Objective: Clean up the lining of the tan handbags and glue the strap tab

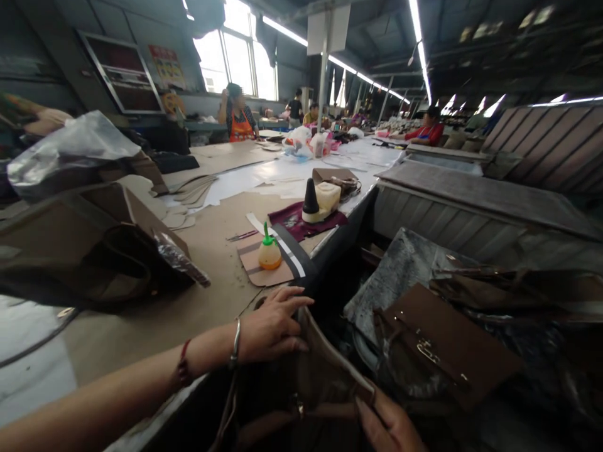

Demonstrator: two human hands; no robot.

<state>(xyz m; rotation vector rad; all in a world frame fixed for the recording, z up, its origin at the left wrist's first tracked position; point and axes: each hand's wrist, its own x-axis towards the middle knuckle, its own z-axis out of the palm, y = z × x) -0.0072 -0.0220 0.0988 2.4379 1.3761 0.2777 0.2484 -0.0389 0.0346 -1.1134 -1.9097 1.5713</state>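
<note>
My left hand [273, 323] grips the upper edge of a tan leather bag [325, 376] at the table's front edge, fingers over its rim and thumb against its side. My right hand [389, 427] shows at the bottom of the view, its fingers pinching the same bag's lower right corner. A silver bangle and a red thread circle my left wrist. Just beyond my left hand a small yellow glue bottle [269, 253] with a green cap stands on a cardboard piece.
A long worktable [207, 251] runs away from me with leather pieces, a black cone, a cream container [325, 198] and a plastic-wrapped brown bag [89, 245]. To the right a bin holds a dark brown clasp bag [443, 345]. Other people work at the far end.
</note>
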